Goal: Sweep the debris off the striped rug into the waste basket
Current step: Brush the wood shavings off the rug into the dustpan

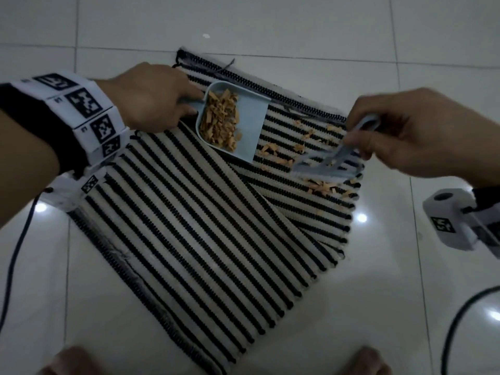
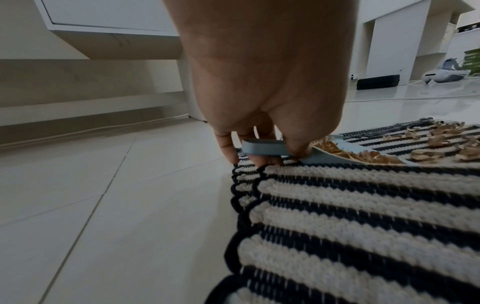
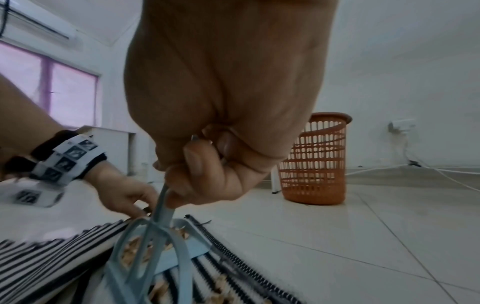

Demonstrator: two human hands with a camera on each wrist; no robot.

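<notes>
A black-and-cream striped rug (image 1: 205,226) lies on the tiled floor, its near half folded over the far half. My left hand (image 1: 154,96) grips the handle of a pale blue dustpan (image 1: 246,123) that rests on the rug and holds a heap of tan shavings (image 1: 220,120). My right hand (image 1: 400,131) grips the handle of a pale blue brush (image 1: 328,166) set on the rug's right part. Loose shavings (image 1: 322,186) lie around the brush. The left wrist view has the dustpan handle (image 2: 262,147) under my fingers. An orange waste basket (image 3: 315,162) stands on the floor beyond the rug.
White floor tiles (image 1: 378,307) surround the rug. A black cable (image 1: 16,253) trails at the left and another (image 1: 460,320) at the right. A low white cabinet (image 2: 109,30) and a white device (image 2: 441,75) stand farther off. My feet (image 1: 70,361) show at the bottom edge.
</notes>
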